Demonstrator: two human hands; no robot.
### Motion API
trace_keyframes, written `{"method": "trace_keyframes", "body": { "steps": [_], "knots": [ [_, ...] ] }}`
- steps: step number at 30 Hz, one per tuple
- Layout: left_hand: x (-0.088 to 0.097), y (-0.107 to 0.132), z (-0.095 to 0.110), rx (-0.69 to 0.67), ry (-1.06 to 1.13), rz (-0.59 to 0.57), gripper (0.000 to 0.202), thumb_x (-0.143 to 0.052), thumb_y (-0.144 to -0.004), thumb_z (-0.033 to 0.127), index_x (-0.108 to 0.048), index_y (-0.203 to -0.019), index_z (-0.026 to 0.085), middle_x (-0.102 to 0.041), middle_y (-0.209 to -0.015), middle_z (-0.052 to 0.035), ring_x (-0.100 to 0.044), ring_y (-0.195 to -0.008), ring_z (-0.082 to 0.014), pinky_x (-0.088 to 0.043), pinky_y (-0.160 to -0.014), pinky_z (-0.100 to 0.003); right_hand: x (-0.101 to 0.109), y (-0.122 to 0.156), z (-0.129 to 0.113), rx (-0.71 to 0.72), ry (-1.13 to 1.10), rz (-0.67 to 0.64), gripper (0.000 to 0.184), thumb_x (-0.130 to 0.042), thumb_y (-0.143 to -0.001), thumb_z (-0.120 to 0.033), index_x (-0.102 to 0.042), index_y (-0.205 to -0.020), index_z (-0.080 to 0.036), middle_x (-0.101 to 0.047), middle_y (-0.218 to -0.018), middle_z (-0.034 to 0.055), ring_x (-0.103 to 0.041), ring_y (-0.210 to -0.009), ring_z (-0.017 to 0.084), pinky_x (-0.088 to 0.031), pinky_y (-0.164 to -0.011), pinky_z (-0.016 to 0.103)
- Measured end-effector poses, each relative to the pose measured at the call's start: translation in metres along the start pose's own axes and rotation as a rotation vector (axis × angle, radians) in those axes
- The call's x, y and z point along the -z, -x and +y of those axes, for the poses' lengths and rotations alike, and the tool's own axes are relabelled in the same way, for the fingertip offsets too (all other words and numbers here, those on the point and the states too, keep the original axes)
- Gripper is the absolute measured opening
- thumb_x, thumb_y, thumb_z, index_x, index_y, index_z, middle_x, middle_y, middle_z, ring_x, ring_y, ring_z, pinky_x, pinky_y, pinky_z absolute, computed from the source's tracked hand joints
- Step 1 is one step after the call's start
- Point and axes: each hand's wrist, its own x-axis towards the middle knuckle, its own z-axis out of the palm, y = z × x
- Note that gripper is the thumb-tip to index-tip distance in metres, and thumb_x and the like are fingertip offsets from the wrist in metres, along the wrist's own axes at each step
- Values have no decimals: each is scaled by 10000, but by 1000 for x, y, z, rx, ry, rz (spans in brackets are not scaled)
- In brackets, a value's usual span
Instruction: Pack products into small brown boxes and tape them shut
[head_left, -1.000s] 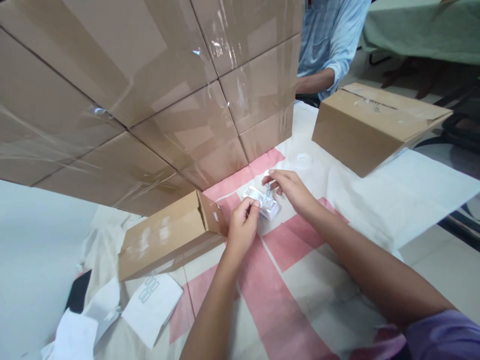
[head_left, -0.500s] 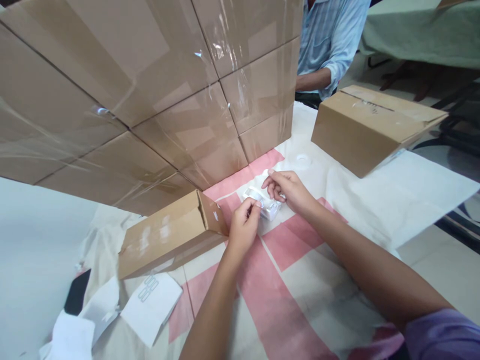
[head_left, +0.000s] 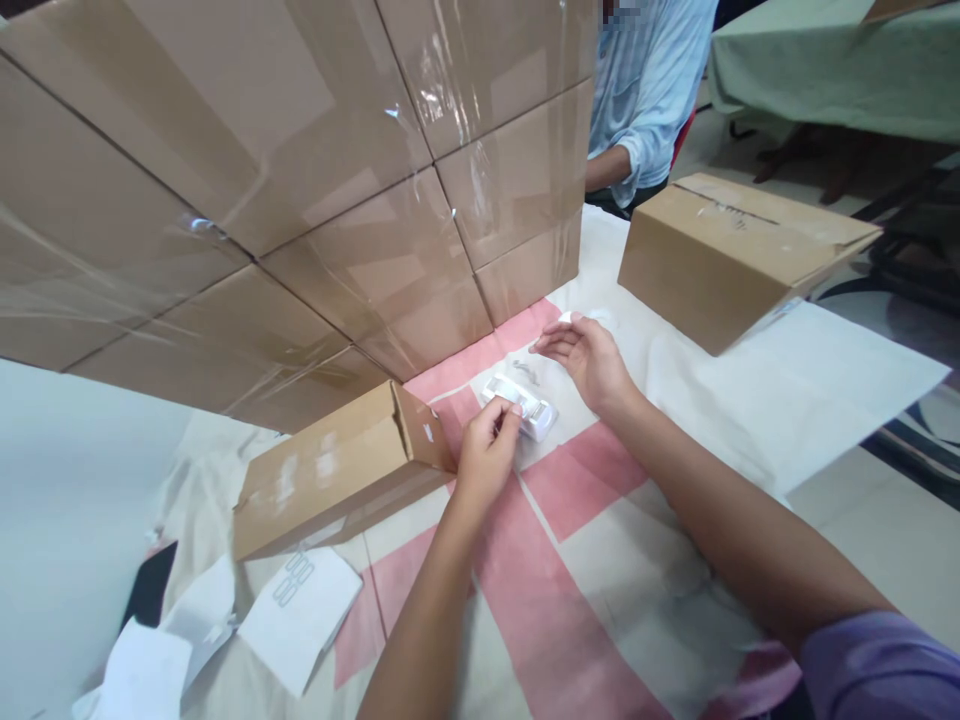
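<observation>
A small white plastic part lies on the pink-and-white cloth. My left hand is closed in a pinch on the part's near edge. My right hand hovers just beyond the part with its fingers loosely stretched out and nothing in them. A tiny clear piece rests on the cloth between the part and my right fingertips. A white tape roll sits mostly hidden behind my right hand.
A wall of taped cardboard boxes rises at the left and back. A small open carton lies on its side by my left hand. A closed carton stands at the right. Papers and a black phone lie at the lower left. A person in a light blue shirt sits behind.
My right hand has lifted off the white part and drawn back toward the tape roll, leaving the tiny clear piece on the cloth. My left hand keeps its pinch.
</observation>
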Motion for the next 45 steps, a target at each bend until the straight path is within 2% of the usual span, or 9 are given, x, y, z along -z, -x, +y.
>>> {"method": "trace_keyframes", "body": {
  "steps": [3,6,11,18,24,28,33,40,45],
  "knots": [
    [0,1,2,-8,-12,-5,343,-508,-988,394,-460,-711,197,-397,-664,44,-395,-646,-121,-310,-624,-249,1,-1,2,62,36,44,340,-692,-847,-531,-654,-807,-196,-721,-876,58,-690,-832,199,-533,-880,352],
    [5,2,9,-33,-49,-2,298,-501,-988,367,-493,-743,198,-437,-681,41,-433,-661,-124,-327,-641,-244,2,-1,3,131,109,83,280,-674,-845,-482,-628,-799,-210,-715,-892,33,-670,-798,170,-520,-793,311],
    [16,-11,39,-115,-471,-9,173,-426,-1013,298,-585,-989,233,-630,-834,17,-561,-750,-148,-343,-684,-262,2,-2,2,94,144,132,283,-656,-811,-480,-584,-766,-210,-674,-821,10,-611,-669,128,-475,-649,267],
    [-4,-76,75,-43,-966,-37,287,-483,-932,315,-526,-667,214,-640,-717,-3,-579,-707,-166,-277,-590,-293,4,-4,-2,84,95,214,243,-623,-759,-446,-578,-752,-207,-657,-804,1,-581,-630,116,-439,-595,252],
    [-30,-112,70,-34,-1034,-42,84,-611,-827,296,-620,-771,233,-713,-795,-25,-652,-773,-209,-331,-614,-282,6,-5,-7,72,24,262,224,-604,-703,-426,-594,-731,-204,-631,-757,-6,-565,-598,118,-422,-570,256],
    [-35,-116,66,-54,-1072,-92,184,-635,-876,428,-681,-921,256,-762,-917,-48,-698,-889,-253,-423,-694,-297,6,-4,-9,57,-11,270,227,-594,-688,-426,-597,-732,-203,-623,-754,-3,-564,-585,122,-414,-552,258],
    [-26,-113,75,-81,-1075,-72,322,-590,-889,236,-663,-1193,312,-776,-1068,-24,-708,-989,-257,-477,-768,-320,4,-2,-7,62,-7,260,224,-595,-701,-422,-590,-726,-200,-631,-760,3,-555,-581,119,-405,-553,258],
    [-6,-108,84,-183,-1038,-64,318,-583,-879,174,-718,-1120,332,-765,-1128,4,-698,-1003,-202,-481,-782,-279,0,2,-2,102,37,232,214,-623,-731,-413,-592,-726,-201,-618,-725,-9,-539,-583,119,-388,-566,259],
    [-3,-103,86,-268,-1035,11,273,-571,-918,182,-712,-1114,307,-762,-1101,-1,-639,-1103,-210,-447,-914,-308,-1,4,1,117,56,216,224,-622,-744,-422,-576,-717,-204,-612,-716,-14,-540,-586,120,-383,-567,260]
  ]
}}
